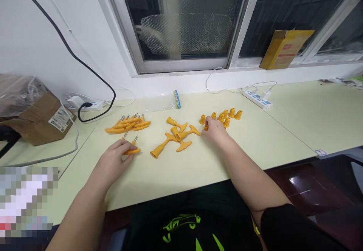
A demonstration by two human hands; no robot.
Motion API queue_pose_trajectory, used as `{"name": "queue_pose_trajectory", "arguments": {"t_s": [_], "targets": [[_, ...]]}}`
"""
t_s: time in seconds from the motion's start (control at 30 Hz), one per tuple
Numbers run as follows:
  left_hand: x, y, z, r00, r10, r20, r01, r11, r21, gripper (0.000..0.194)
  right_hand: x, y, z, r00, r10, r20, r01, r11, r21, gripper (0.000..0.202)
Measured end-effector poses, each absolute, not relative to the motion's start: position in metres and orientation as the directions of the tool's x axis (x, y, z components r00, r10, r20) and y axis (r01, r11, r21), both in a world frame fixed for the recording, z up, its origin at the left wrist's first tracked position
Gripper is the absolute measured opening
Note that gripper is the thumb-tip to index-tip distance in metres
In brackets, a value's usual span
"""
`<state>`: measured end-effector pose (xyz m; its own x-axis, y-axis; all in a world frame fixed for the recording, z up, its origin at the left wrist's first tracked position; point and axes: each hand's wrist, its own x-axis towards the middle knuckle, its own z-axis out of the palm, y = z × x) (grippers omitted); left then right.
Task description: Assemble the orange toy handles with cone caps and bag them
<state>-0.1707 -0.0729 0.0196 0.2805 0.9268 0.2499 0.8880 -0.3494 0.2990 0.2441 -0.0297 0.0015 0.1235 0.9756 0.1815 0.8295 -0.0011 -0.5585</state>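
Observation:
My left hand (113, 164) is closed on an orange T-handled corkscrew (134, 151), its metal spiral pointing up and away from me. A second spiral shows beside the fingers, its handle mostly hidden by them. Just beyond lies a heap of similar orange corkscrews (127, 125). My right hand (216, 131) pinches an orange bell-shaped cap (206, 128) at the near left side of a group of such caps (231, 112), mostly standing wide end down. Between my hands lie several corkscrews with caps fitted over their spirals (160, 150), some overlapping.
A clear plastic bag (159, 102) lies flat near the wall. Power strips stand at the right (256, 98) and left, with cables trailing. A cardboard box (51, 122) sits at the left, and a yellow carton (286, 50) leans on the window sill.

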Motion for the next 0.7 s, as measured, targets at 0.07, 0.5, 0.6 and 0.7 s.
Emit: {"name": "queue_pose_trajectory", "arguments": {"t_s": [0.07, 0.5, 0.6, 0.7], "targets": [[-0.178, -0.074, 0.014, 0.276, 0.931, 0.24, 0.894, -0.34, 0.29, 0.02, 0.247, -0.028, 0.0, 0.132, 0.967, 0.219, 0.834, 0.011, -0.552, 0.033], [-0.196, -0.057, -0.001, 0.289, 0.929, 0.231, 0.916, -0.339, 0.217, 0.027, 0.209, -0.033, -0.006, -0.451, 0.781, 0.433, 0.652, 0.619, -0.438, 0.04], [-0.188, -0.053, 0.009, 0.308, 0.929, 0.208, 0.913, -0.35, 0.21, 0.027, 0.2, -0.029, -0.015, -0.491, 0.776, 0.396, 0.657, 0.628, -0.417, 0.044], [-0.166, -0.05, 0.03, 0.33, 0.915, 0.231, 0.9, -0.379, 0.218, 0.033, 0.196, -0.025, -0.016, -0.493, 0.796, 0.352, 0.68, 0.605, -0.414, 0.039]]}}
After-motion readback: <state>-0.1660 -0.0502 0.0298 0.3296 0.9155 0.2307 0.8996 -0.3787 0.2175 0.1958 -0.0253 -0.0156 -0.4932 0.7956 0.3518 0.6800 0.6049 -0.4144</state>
